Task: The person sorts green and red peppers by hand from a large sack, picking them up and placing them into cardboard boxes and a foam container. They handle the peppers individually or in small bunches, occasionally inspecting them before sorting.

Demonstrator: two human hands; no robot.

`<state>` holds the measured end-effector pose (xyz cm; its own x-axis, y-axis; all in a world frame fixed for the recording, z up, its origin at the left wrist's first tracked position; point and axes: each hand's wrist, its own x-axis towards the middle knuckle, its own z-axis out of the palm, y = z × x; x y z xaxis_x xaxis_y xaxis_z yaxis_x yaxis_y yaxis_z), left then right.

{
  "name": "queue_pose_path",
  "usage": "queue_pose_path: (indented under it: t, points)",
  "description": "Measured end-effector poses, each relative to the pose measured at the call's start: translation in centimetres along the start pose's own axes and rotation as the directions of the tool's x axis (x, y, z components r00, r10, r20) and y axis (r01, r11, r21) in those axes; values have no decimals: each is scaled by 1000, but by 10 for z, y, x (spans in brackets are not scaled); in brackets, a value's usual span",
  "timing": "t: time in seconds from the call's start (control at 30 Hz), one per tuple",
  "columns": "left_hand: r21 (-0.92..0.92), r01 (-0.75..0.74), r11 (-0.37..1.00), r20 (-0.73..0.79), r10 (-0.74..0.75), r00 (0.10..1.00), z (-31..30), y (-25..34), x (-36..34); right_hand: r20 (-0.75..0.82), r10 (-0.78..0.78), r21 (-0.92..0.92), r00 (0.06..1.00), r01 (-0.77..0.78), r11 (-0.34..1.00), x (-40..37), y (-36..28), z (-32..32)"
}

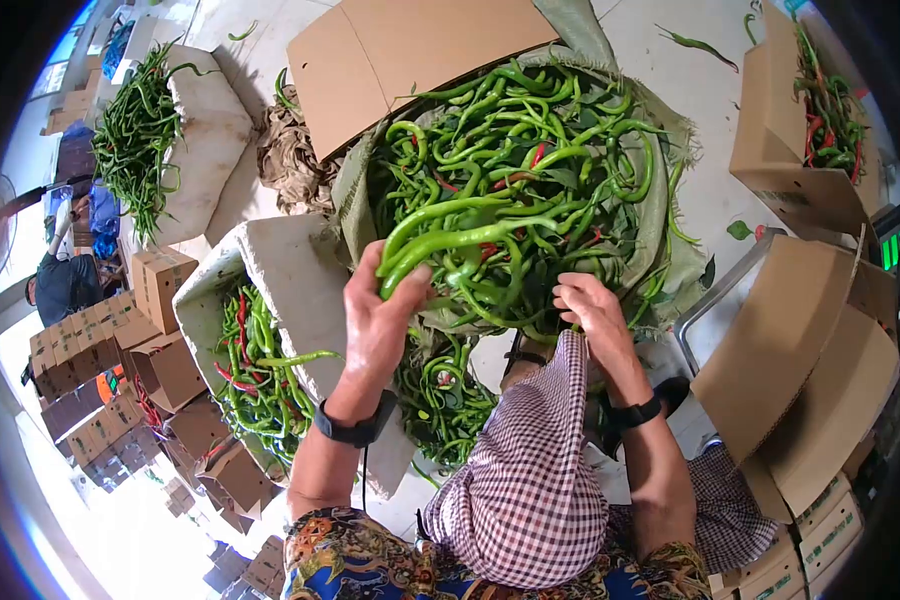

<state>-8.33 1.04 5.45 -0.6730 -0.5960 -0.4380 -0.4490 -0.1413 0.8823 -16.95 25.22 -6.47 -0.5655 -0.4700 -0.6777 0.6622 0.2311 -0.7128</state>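
My left hand (382,315) is closed around a few long green chili peppers (440,240), raised over the near left part of an open woven sack (354,198). The sack is heaped with green chili peppers (510,120), with some red ones and leaves among them. At the sack's near right edge is my right hand (595,308), its fingers curled inward. Whatever lies in those fingers, if anything, is too small to make out. Below the sack, between my hands, more green chili peppers (450,400) lie in a pile.
On the left, a white foam box (270,260) holds green and red peppers; another pepper heap (140,140) lies farther back. A cardboard sheet (420,60) borders the sack. Right are open cartons (800,370) and a lit green display (890,250). A person (65,280) is far left.
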Motion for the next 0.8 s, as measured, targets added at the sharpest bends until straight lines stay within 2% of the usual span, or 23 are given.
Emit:
queue_pose_path:
  t: [0.03, 0.07, 0.13, 0.2, 0.27, 0.33, 0.37, 0.4, 0.47, 0.57, 0.63, 0.7, 0.73, 0.77, 0.8]
  points:
    - [-284, -62, 957, 53, 81, 995, -1, 1, -2, 35, -4, -29, 999, 5, 1000, -3, -3, 2]
    - [-443, -116, 889, 21, 139, 990, 0, 7, -7, 34, 2, -27, 999, -1, 1000, -6, -3, 2]
    - [-257, -40, 965, -22, 36, 999, 4, 18, -2, 78, 33, -44, 996, -30, 999, -9, -3, 1]
    - [-220, 134, 966, 125, -108, 986, 8, -8, 19, 53, 45, -11, 998, -45, 999, -4, 16, -4]
    - [-235, 124, 964, 146, -91, 985, 17, -42, 43, 15, 116, 47, 993, -117, 992, -3, 33, -9]
    - [-115, 204, 972, 197, -178, 964, 23, -73, 64, 1, 135, 74, 991, -135, 988, -12, 31, -6]
    - [130, -94, 987, 109, 80, 991, 28, -103, 80, -1, 160, 116, 987, -159, 981, -15, 33, -7]
    - [381, -354, 854, 91, 347, 933, 32, -125, 91, -4, 184, 157, 983, -181, 971, -19, 34, -9]
    - [557, -284, 780, 56, 306, 950, 37, -134, 101, 2, 189, 171, 982, -187, 967, -22, 40, -14]
    - [650, -203, 732, 28, 244, 969, 51, -145, 108, 13, 202, 157, 979, -202, 967, -25, 44, -17]
    - [598, -338, 727, 11, 414, 910, 56, -146, 109, 10, 203, 131, 979, -202, 971, -23, 47, -19]
    - [605, -350, 715, 49, 405, 913, 58, -144, 109, 32, 140, -41, 990, -139, 989, -22, 50, -18]
    - [612, -359, 705, 81, 395, 915, 59, -142, 109, 30, 138, -43, 990, -137, 990, -23, 47, -16]
    - [615, -451, 647, 148, 467, 872, 56, -140, 109, 15, 155, 41, 988, -155, 987, -25, 43, -13]
    - [608, -459, 647, 153, 472, 868, 61, -122, 105, -2, 172, 128, 985, -170, 977, -27, 35, -10]
